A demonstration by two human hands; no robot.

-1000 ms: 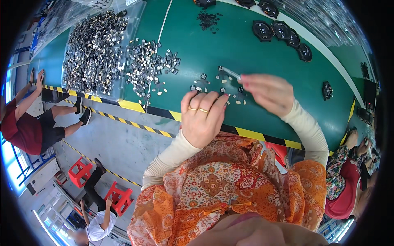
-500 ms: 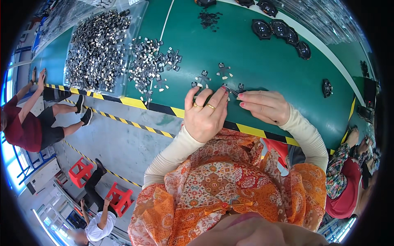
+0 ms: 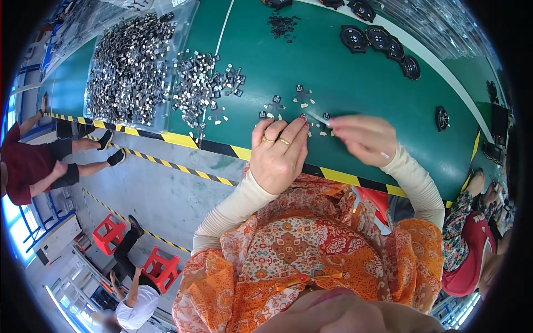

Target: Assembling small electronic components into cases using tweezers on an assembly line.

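At the near edge of the table (image 3: 261, 64), a small part (image 3: 303, 116) is getting close attention

The left hand (image 3: 279, 152) is bending its fingers downward, the index tip touching the part; whether it is gripping anything beneath, I cannot tell. The right hand (image 3: 366, 139) is pinching a thin tool (image 3: 318, 118), probably tweezers, though blur is softening it; its tip is pointing toward ten o'clock, at the part.

Taking the part as the dial's centre, a few loose parts (image 3: 300, 89) are lying apart from nine through twelve to three o'clock. Far more are filling the heap (image 3: 202, 83) and tray (image 3: 186, 28) at ten o'clock, so I judge that most are waiting. Which loose ones are finished, the view is not showing.

Round cases (image 3: 380, 40) are lying between one and two o'clock; another, near twelve, is being cut off by the upper border. The left palm is hiding whatever lies below it.
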